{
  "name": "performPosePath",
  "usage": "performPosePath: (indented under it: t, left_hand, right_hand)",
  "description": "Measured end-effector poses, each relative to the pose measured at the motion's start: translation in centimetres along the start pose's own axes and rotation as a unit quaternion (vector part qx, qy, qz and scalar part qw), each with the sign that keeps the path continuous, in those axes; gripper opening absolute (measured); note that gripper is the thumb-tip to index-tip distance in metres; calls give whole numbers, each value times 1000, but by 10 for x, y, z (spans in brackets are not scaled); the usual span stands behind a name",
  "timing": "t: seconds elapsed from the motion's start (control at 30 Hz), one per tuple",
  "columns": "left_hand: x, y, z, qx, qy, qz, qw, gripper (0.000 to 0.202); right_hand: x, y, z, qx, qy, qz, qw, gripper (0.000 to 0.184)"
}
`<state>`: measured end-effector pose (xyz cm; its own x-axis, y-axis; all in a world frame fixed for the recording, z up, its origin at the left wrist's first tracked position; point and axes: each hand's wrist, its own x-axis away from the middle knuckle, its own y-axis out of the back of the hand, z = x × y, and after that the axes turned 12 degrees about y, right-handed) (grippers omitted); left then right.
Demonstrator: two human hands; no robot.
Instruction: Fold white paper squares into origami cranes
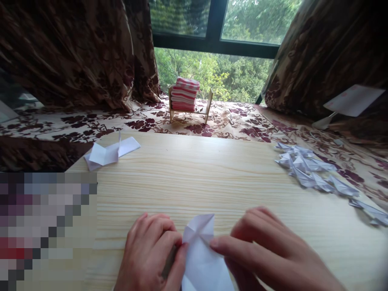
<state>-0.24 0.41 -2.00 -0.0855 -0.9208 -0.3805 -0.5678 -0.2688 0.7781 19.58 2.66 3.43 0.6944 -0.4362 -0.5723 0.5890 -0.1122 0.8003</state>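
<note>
A white sheet of paper [204,262] with fold creases lies at the near edge of the wooden table. Its top end is partly folded, and one pointed corner stands up. My left hand [151,250] is curled at the paper's left edge, with thumb and index finger closed on it. From the other side, my right hand [266,246] pinches the right edge with the index fingertip; its thumb is mostly hidden below. The right hand is slightly blurred. The lower end of the paper runs out of the picture.
Several folded paper pieces [312,167] lie in rows at the table's right. Partly unfolded white papers [104,155] lie at the back left of the table [194,178]. Beyond it, a small wooden rack [209,107] holds folded pink-and-white cloths [184,95]. A pixelated patch covers the lower left.
</note>
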Motion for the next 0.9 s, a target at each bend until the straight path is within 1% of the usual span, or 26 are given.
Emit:
performPosePath:
  t: [0.03, 0.13, 0.17, 0.23, 0.4, 0.5, 0.6, 0.7, 0.9]
  left_hand:
    - [0, 0, -1, 0, 3, 1, 1000, 13]
    - [0, 1, -2, 2, 14, 0, 1000, 11]
    - [0, 2, -2, 4, 14, 0, 1000, 11]
    - [0, 4, -1, 6, 8, 1, 1000, 10]
    - [-1, 6, 2, -1, -7, 12, 1000, 9]
    - [-4, 3, 1, -11, 1, 6, 1000, 9]
    - [-9, 0, -1, -18, 5, 14, 1000, 8]
    - [-9, 0, 0, -15, -2, 17, 1000, 10]
    - [2, 7, 10, 12, -25, 22, 999, 20]
  right_hand:
    - [2, -9, 1, 11, -7, 29, 999, 18]
    - [16, -35, 1, 61, 11, 67, 996, 17]
    - [21, -41, 1, 73, 26, 74, 994, 19]
    - [27, -48, -1, 91, 36, 79, 992, 21]
    - [26, -47, 0, 141, 51, 81, 985, 20]
    - [22, -47, 3, 191, 57, 54, 978, 21]
    - [22, -50, 7, 225, 53, 41, 972, 22]
    - [24, -54, 9, 239, 42, 44, 969, 23]
    - [27, -57, 10, 242, 30, 46, 969, 22]
